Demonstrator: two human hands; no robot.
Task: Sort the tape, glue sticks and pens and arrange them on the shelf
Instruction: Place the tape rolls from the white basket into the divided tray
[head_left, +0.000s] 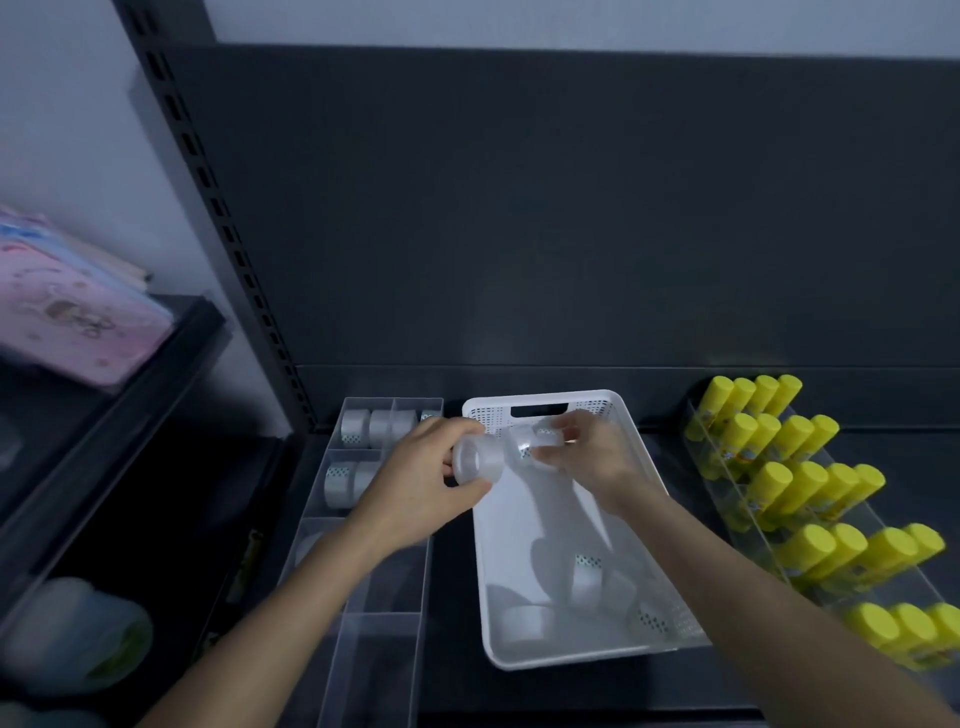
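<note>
Dim light, dark metal shelf (453, 551). Both hands are raised above the far end of a white basket (571, 659), which sits mid-shelf. Left hand (415, 475) grips a clear tape roll (475, 460), fingers curled round it, the core facing the camera. Right hand (597, 460) pinches a second roll (523, 442) just beside the first; the two look to be touching, and it may be holding more than one, too blurred to tell. Loose rolls (587, 582) lie at the basket's near end, some upright, one flat. Left of the basket is a clear divided tray (387, 592): stored rolls (379, 427) stand on edge in its far compartments, more in the next one toward the camera. Right of the basket, yellow glue sticks (795, 486) lie in rows in a clear rack (878, 525). No pens identifiable. A pink packet (78, 317) lies on the neighbouring shelf at far left.
</note>
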